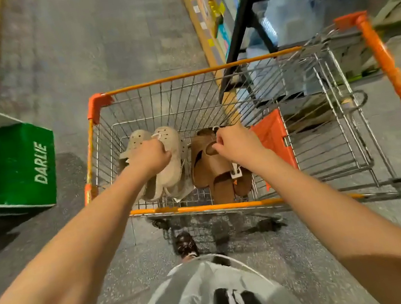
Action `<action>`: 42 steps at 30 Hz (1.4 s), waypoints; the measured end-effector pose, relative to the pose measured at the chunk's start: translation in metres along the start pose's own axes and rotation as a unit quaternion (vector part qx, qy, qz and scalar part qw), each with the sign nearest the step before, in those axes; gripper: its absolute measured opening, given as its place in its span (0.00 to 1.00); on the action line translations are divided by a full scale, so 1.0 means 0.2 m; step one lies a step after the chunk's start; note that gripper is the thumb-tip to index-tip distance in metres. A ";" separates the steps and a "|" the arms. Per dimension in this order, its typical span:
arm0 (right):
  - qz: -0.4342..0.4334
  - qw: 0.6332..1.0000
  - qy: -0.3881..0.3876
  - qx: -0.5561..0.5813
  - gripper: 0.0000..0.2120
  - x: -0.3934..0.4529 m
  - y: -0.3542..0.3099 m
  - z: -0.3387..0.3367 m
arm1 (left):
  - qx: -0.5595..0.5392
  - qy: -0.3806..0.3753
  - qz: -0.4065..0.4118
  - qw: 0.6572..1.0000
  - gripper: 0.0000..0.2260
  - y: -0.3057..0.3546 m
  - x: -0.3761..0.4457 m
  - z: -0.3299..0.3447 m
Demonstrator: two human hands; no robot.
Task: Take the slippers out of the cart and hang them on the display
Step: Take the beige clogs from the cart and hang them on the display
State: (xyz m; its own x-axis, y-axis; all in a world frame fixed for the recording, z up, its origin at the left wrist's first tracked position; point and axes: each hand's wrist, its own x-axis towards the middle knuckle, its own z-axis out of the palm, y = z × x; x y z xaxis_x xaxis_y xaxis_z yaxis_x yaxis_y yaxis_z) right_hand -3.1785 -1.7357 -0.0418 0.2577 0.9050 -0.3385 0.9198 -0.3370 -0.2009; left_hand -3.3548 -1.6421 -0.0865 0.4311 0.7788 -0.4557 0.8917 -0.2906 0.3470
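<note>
Grey clothing (193,300) fills the bottom of the view, and both bare forearms reach forward from it into the cart (196,73). Left hand (150,156) is down inside the basket, fingers curled tight at the top of the beige slippers (169,162), a pair of perforated clogs lying side by side, with a small white hook showing just above the knuckles. Right hand (238,142) is closed in a fist as well, pinching the top of the brown slippers (214,173), strapped sandals with a white tag on the strap. Both pairs sit in the near part of the wire basket, beige on the left, brown on the right, just beside each other. An orange flap (271,136) stands folded inside the cart, to the right of the brown pair. Orange trim runs along the rim, and the orange handle (395,80) sits far right. On the floor (85,51) to the left stands a green box (22,167) marked DARLIE. A black rack (246,9) with blurred shelves rises beyond the cart on the right. One dark shoe (184,243) shows below the basket.
</note>
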 end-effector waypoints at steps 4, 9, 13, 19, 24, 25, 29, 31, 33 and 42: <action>0.013 0.999 -0.034 -0.004 0.11 0.14 -0.01 0.09 | -0.005 -0.031 -0.013 0.999 0.13 -0.08 0.06 0.10; 0.003 0.998 -0.062 -0.007 0.12 0.32 -0.06 0.18 | -0.019 -0.041 -0.029 0.999 0.13 -0.16 0.13 0.17; -0.022 0.995 -0.095 0.003 0.12 0.55 -0.17 0.28 | -0.042 -0.024 -0.064 0.997 0.13 -0.22 0.21 0.18; -0.043 0.988 -0.143 -0.025 0.11 0.84 -0.30 0.45 | -0.074 -0.014 -0.123 0.989 0.11 -0.38 0.36 0.22; -0.035 0.986 -0.162 -0.023 0.13 1.03 -0.34 0.56 | -0.108 0.000 -0.180 0.978 0.14 -0.51 0.48 0.26; -0.033 0.986 -0.163 -0.010 0.13 1.08 -0.36 0.58 | -0.117 0.004 -0.187 0.975 0.16 -0.53 0.51 0.28; -0.022 0.985 -0.165 0.035 0.06 1.25 -0.44 0.69 | -0.131 -0.002 -0.224 0.966 0.24 -0.62 0.59 0.32; -0.018 0.985 -0.167 0.037 0.11 1.33 -0.48 0.76 | -0.134 -0.012 -0.233 0.963 0.25 -0.65 0.63 0.35; -0.015 0.985 -0.167 0.025 0.14 1.40 -0.49 0.84 | -0.117 -0.034 -0.227 0.966 0.25 -0.68 0.68 0.38; 0.025 0.983 -0.161 -0.084 0.15 1.59 -0.46 1.05 | -0.072 0.018 -0.210 0.975 0.22 -0.68 0.79 0.43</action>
State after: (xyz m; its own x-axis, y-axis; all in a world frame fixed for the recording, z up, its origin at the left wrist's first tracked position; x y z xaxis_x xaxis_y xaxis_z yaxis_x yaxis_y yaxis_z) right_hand -3.2444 -1.4718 -0.3240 0.2218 0.7503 -0.6228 0.9514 -0.3065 -0.0303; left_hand -3.3956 -1.5279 -0.2762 0.0254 0.8318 -0.5546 0.9587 0.1369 0.2493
